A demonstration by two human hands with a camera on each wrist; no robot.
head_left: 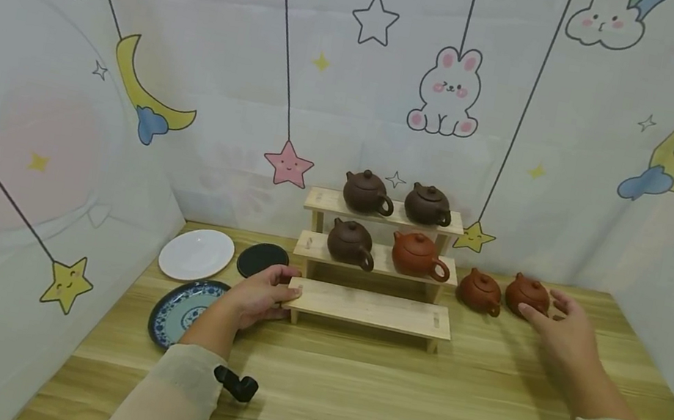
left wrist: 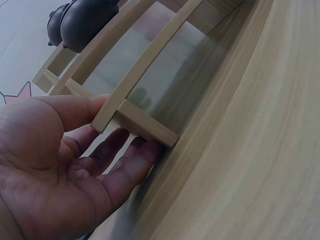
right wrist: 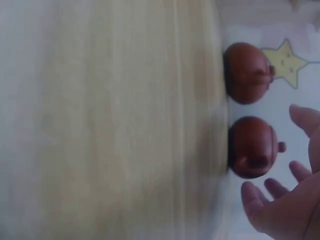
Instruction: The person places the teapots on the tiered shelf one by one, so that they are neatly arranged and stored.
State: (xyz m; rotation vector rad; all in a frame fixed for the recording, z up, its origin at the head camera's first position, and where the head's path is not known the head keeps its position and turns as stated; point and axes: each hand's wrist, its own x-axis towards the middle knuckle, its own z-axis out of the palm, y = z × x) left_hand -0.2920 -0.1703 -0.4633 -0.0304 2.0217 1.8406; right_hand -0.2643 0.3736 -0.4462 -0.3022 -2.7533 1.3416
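Sleeves point(head_left: 165, 397) of pale cloth reach in over the wooden table point(head_left: 344, 404), a black clip point(head_left: 236, 384) at each wrist. Partly behind the left arm, as I see it, lies a blue-patterned plate point(head_left: 167, 315). The left hand point(head_left: 255, 298) pinches the left end of the bottom step point(head_left: 368, 306) of a wooden rack point(head_left: 382, 269), thumb on top, other fingers curled underneath by the leg. The right hand point(head_left: 567, 332) is spread at the outer red pot point(head_left: 526, 295), thumb before it and fingers to its right; whether they touch it I cannot tell. That pot stands on the table, right of the rack, with an inner red pot point(head_left: 479, 292) just beside it. Over on the left, a black disc point(head_left: 262, 259) and a white plate point(head_left: 195, 255) lie near each other. Up on the middle step point(head_left: 314, 245) sit a dark pot point(head_left: 350, 240) and a red one point(head_left: 415, 254); on the top step, two dark pots point(head_left: 365, 194) side by side. Behind everything hangs a white cloth point(head_left: 367, 111) printed with rabbits, stars and moons
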